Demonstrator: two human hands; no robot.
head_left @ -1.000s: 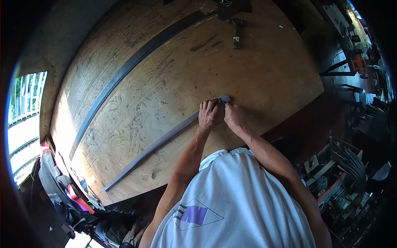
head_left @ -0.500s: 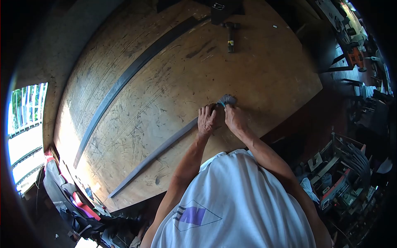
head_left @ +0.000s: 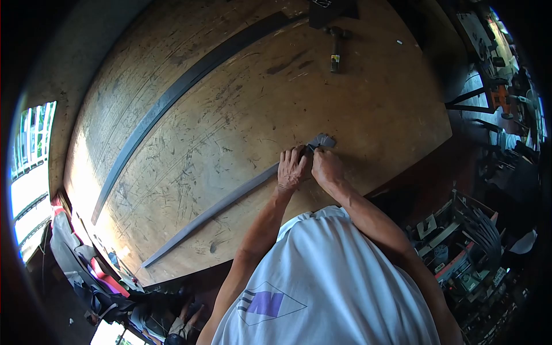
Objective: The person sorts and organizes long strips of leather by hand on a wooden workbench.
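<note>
A long grey strip lies diagonally across the wooden table, its far end under my hands. My left hand rests on the strip near that end, fingers bent and pressed together over it. Right beside it, my right hand is closed in a pinch on something too small to make out. Just beyond my fingertips a grey piece with pale radiating lines shows; whether it is joined to the strip is hidden.
A long dark metal strip curves across the scratched wooden table. A hammer and a dark flat piece lie at the back. Boxed tools stand at the lower right, a bag at the left.
The view has shifted slightly, so the hammer and dark strip appear moved. My right hand has turned a little at the strip's end, and the lined piece shows more flatly.
</note>
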